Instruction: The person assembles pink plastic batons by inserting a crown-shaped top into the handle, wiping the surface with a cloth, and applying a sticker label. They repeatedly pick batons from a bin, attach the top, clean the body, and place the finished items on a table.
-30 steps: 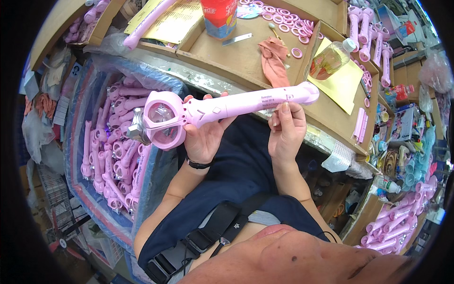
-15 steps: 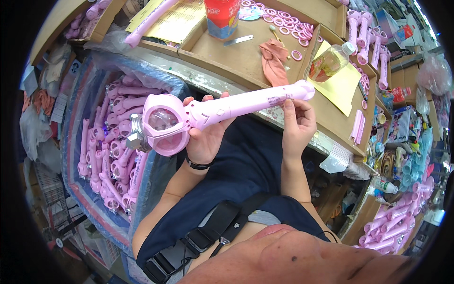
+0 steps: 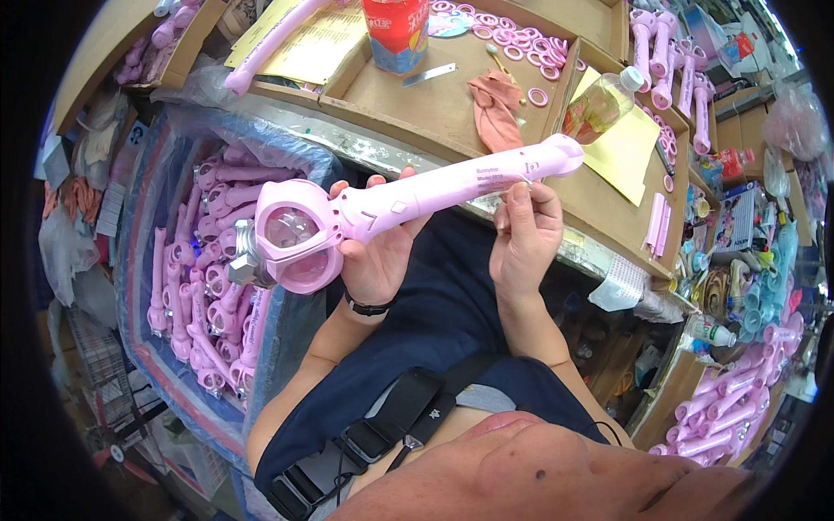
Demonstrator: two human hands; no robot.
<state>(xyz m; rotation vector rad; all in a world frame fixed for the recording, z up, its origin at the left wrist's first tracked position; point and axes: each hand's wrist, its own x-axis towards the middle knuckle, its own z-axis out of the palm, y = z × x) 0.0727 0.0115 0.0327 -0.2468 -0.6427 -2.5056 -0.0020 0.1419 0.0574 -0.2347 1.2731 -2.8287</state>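
Note:
A pink toy wand (image 3: 434, 193) lies slanted across my view, its round head with a clear dome and silver end piece to the left. My left hand (image 3: 379, 265) is closed round the shaft just below the head, thumb in front and fingertips showing above. My right hand (image 3: 525, 241) is closed in a pinch at the underside of the shaft, beside dark print near the handle end. A tiny pale sliver shows at its fingertips; what it is I cannot make out.
A lined bin (image 3: 130, 286) of similar wands stands at left. On the bench, a cardboard tray (image 3: 382, 100) holds a red cup (image 3: 396, 35), a metal strip (image 3: 429, 75), an orange cloth (image 3: 497, 108) and pink rings (image 3: 539, 52). A bottle (image 3: 599, 106) stands on yellow paper (image 3: 621, 165).
My right hand has shifted left along the shaft, toward the print. The wand has tilted or turned slightly, showing more of the print. My left hand keeps its hold.

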